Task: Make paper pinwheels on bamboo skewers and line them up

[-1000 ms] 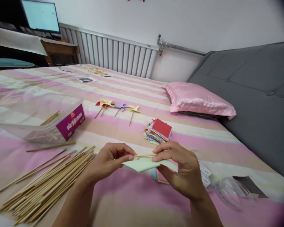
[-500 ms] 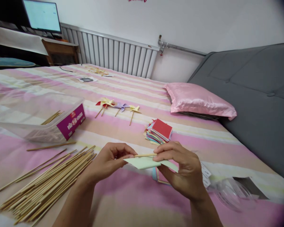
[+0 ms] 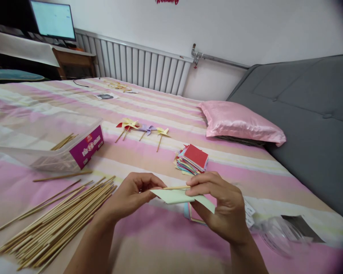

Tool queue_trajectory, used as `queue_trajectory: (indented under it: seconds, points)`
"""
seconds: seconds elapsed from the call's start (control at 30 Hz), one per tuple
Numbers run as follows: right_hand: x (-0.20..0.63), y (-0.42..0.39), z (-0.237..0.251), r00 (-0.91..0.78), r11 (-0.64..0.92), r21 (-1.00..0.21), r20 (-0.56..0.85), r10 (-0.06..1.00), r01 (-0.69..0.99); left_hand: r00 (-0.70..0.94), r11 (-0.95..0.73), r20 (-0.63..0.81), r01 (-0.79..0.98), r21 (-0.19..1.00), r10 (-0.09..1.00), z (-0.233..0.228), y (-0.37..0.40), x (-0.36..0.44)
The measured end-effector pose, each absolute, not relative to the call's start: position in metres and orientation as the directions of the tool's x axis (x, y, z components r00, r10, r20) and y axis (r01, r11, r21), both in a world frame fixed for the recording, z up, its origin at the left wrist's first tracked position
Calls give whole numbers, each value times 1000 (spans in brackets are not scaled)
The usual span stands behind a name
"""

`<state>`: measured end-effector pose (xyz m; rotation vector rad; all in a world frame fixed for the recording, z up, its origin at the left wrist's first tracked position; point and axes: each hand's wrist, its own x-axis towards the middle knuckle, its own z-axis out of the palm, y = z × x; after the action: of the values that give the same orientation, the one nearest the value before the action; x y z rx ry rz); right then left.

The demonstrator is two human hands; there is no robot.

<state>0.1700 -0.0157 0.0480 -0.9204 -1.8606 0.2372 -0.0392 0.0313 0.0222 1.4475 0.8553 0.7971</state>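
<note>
Between both hands is a pale green sheet of paper point(image 3: 174, 197), partly folded or curled, with a thin wooden stick point(image 3: 175, 187) lying along its far side. My left hand point(image 3: 140, 188) pinches the stick's left end and the paper's left corner between thumb and fingers. From the right, my right hand point(image 3: 220, 201) grips the paper and the stick's other end, fingers on top and thumb beneath. Below the right hand lie pink and blue paper sheets point(image 3: 196, 217), partly hidden. A stack of coloured paper squares point(image 3: 196, 156), red on top, sits just beyond the hands.
Loose wooden sticks point(image 3: 65, 222) lie in a heap at left, beside a clear plastic box point(image 3: 87, 146) holding more. Several paper pinwheels point(image 3: 147, 129) rest farther back. Clear plastic packaging point(image 3: 282, 234) is at right. A pink pillow point(image 3: 240, 120) leans by the grey headboard point(image 3: 308, 99).
The hands, paper and stick keep almost the same pose. The whole view has shifted very slightly.
</note>
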Motion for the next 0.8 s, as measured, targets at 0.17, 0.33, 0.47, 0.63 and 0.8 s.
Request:
queue_trajectory:
  seconds: [0.17,0.33,0.47,0.63,0.8]
  points:
    - [171,-16,47,-203,687,-532,698,686,494,485,-15,-11,49,999,874,24,31,-39]
    - [170,-16,48,-205,689,-533,698,686,491,483,-20,-8,53,998,876,24,31,-39]
    - [170,-16,48,-201,690,-534,701,685,488,476,-22,-8,57,998,879,24,30,-39]
    - [170,-16,47,-204,691,-529,702,682,493,472,-24,-11,69,997,882,24,30,-39]
    - [170,-16,48,-199,691,-529,705,681,492,470,-21,-15,71,997,883,24,30,-38]
